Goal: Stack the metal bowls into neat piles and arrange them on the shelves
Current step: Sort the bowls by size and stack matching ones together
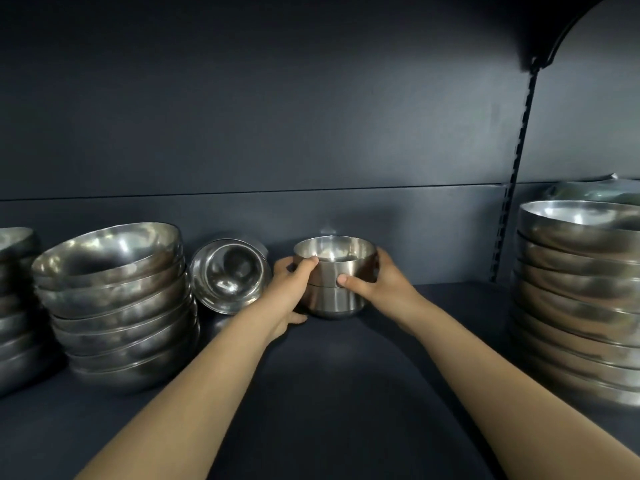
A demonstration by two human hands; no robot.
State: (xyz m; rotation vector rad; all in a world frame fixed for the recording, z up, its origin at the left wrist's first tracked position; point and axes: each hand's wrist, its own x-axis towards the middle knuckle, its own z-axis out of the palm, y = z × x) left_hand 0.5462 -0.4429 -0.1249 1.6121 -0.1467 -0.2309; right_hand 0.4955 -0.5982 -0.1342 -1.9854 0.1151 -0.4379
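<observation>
While both my hands clasp the small stack, I judge the step in hand to be setting it in place. It is two steep-sided bowls, one nested in the other, at the back of the shelf near the rear wall. My left hand curls round its left side, thumb up by the top bowl's rim. My right hand wraps the right side, thumb pressed across the front where the two bowls meet. The base looks to be touching the shelf, though I cannot tell whether it bears its full weight.

Next, I think, comes squaring the top bowl level in the lower one, then letting go with both hands without nudging it. After that the tipped bowl wants righting. It leans on its side just left of my left hand, mouth toward me. Whether it matches this stack I cannot tell.

Beyond it rises the left pile of wide bowls, leaning a little, with an edge pile past that. Well apart on the right stands the right pile, beyond the slotted rail. Only the tipped bowl crowds my left wrist; a careless pull back could set it rolling.
</observation>
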